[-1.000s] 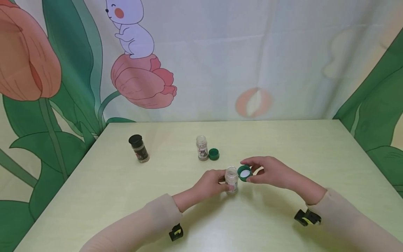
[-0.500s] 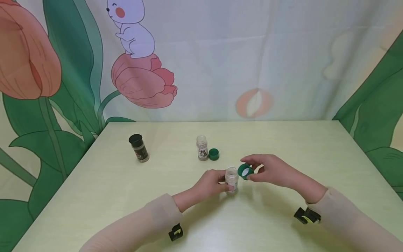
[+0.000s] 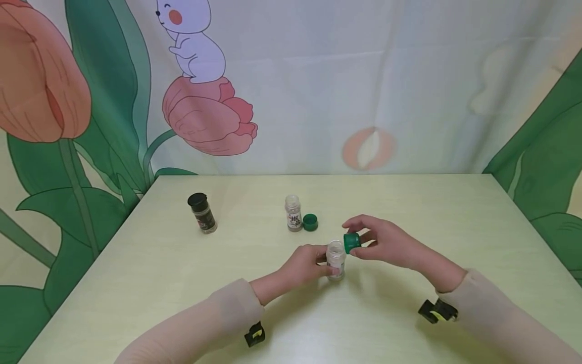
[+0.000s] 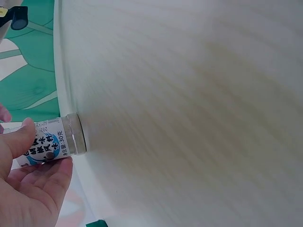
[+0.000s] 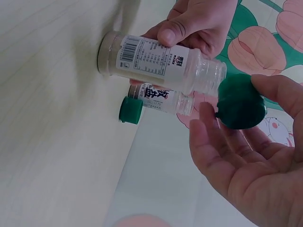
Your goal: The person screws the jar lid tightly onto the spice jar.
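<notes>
My left hand (image 3: pixel 302 265) grips a clear spice bottle (image 3: pixel 336 260) that stands upright on the table with its threaded mouth uncovered. In the right wrist view the bottle (image 5: pixel 147 59) shows a white printed label and pale contents low inside. The thumb of my left hand (image 4: pixel 28 189) lies across the label in the left wrist view. Beside the bottle's mouth, my right hand (image 3: pixel 386 240) pinches a green cap (image 3: pixel 352 243) between thumb and fingers. That cap (image 5: pixel 241 101) is tilted on its side, close to the rim; whether they touch, I cannot tell.
Behind my hands stands a second uncapped spice bottle (image 3: pixel 293 215), with another green cap (image 3: pixel 310 222) on the table at its right. A black-capped spice jar (image 3: pixel 202 213) stands farther left. A printed curtain (image 3: pixel 300 101) hangs at the table's back edge.
My right hand has turned the green cap from showing its white inside to showing its green outer side, and shifted it slightly left and up. My left hand keeps its grip on the bottle.
</notes>
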Demonstrator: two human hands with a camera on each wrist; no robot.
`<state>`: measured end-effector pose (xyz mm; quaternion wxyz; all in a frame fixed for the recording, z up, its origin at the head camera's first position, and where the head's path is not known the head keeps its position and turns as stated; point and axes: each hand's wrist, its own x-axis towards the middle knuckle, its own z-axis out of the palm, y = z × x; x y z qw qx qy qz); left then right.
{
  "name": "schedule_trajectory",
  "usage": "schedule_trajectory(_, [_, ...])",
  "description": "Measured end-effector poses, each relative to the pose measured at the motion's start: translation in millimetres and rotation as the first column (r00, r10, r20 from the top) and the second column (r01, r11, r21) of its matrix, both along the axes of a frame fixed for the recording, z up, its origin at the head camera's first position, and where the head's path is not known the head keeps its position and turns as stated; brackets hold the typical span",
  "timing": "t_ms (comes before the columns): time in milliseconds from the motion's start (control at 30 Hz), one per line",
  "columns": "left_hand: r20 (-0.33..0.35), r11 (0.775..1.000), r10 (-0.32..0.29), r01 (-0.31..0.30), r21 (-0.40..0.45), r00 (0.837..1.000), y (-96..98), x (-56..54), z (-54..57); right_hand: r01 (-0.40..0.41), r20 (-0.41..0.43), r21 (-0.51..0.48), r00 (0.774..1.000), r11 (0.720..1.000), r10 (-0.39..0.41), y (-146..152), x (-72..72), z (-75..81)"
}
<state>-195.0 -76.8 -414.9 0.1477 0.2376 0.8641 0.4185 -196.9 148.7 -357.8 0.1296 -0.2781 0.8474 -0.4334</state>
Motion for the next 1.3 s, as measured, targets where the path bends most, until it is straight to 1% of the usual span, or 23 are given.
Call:
schedule_trajectory(167, [-0.002, 1.0, -0.003, 0.003, 0.015, 1.0, -0.9, 0.4, -0.5, 0.012, -0.011, -0.007, 1.0, 1.0, -0.013, -6.6, -0.6, -2.1])
schedule_trajectory(433, [-0.012, 1.0, -0.01, 0.01, 0.005, 1.0, -1.3, 0.8, -2.2, 0.023, -0.043, 0.012, 0.999, 1.0, -0.023, -14.4, -2.9, -7.7])
schedule_trajectory(933, [-0.025, 0.999, -0.015, 0.015, 0.028, 1.0, -3.4, -0.7, -4.1, -0.019, -0.058, 0.014, 0.998, 1.0, 0.02, -24.2, -6.6, -13.0])
schedule_trajectory(1133, [-0.04, 0.999, -0.024, 0.025, 0.024, 0.999, -4.4, -1.5, -5.8, -0.013, -0.066, 0.03, 0.998, 0.999, 0.015, -25.2, -6.8, -17.1])
schedule_trajectory(1300, [-0.037, 1.0, -0.024, 0.025, 0.019, 0.999, -4.3, -2.3, -6.0, -0.001, -0.067, 0.031, 0.998, 1.0, 0.003, -25.3, -6.0, -16.4])
